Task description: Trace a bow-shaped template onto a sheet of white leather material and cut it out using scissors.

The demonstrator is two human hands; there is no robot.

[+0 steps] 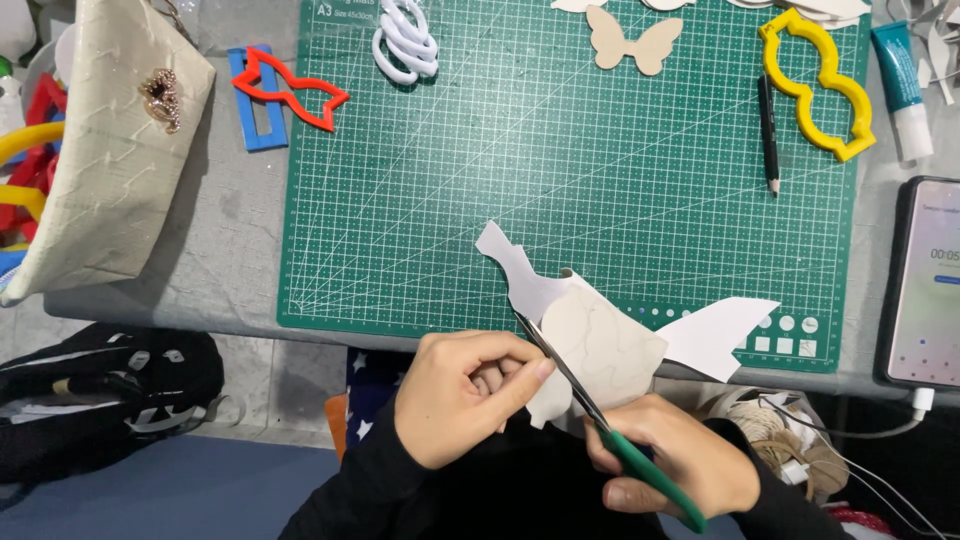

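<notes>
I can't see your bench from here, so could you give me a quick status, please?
Left hand pinching cream cut-out piece. Right hand working green-handled scissors, blades in the piece's edge. Nothing blocking; cutting mat beneath.

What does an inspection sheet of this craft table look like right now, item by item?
Surface: green cutting mat on a grey table.
Job's things: pale cut-out sheet; green-handled scissors cutting into it.
Clutter: yellow template, red template, wooden butterfly, pencil, glue tube, cream pouch.
Hands: left hand holds the sheet; right hand works the scissors.
Cables: white cable plugged into phone.
Surroundings: black bag on the floor.
</notes>
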